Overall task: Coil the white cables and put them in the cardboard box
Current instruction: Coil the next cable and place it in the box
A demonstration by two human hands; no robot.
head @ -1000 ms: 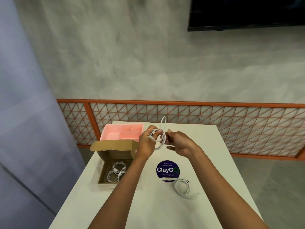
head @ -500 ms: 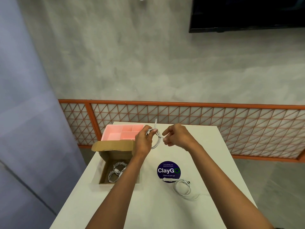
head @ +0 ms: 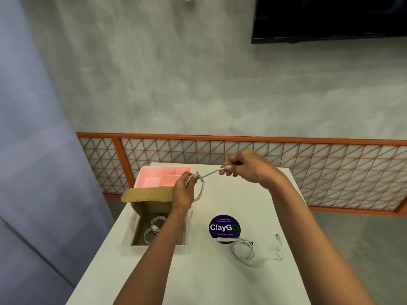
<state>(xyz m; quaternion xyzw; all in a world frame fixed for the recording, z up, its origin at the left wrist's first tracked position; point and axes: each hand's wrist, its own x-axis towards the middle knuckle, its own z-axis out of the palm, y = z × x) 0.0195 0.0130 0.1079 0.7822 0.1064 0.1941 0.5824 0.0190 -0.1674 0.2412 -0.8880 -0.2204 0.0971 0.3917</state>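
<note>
A white table point(head: 220, 282) stands against an orange lattice panel point(head: 308, 170) and a grey concrete wall point(head: 176, 84). Above it, the left hand point(head: 184, 191) grips a coiled white cable point(head: 202, 188), and the right hand point(head: 244, 167) pinches its free end. The cardboard box point(head: 158, 208) sits left on the table with coiled cables point(head: 154, 225) inside.

We see a white rectangular table top point(head: 220, 282) bearing, at its far left corner, a pink plastic tray with compartments point(head: 152, 181) and, nearer its middle, a round dark-blue sticker reading "ClayGo" point(head: 224, 227). Behind the table we note a low orange-framed lattice panel point(head: 330, 172) under a grey concrete wall point(head: 176, 84). A black flat screen point(head: 330, 18) hangs upper right, and a blue-grey panel point(head: 33, 150) stands left.
</note>
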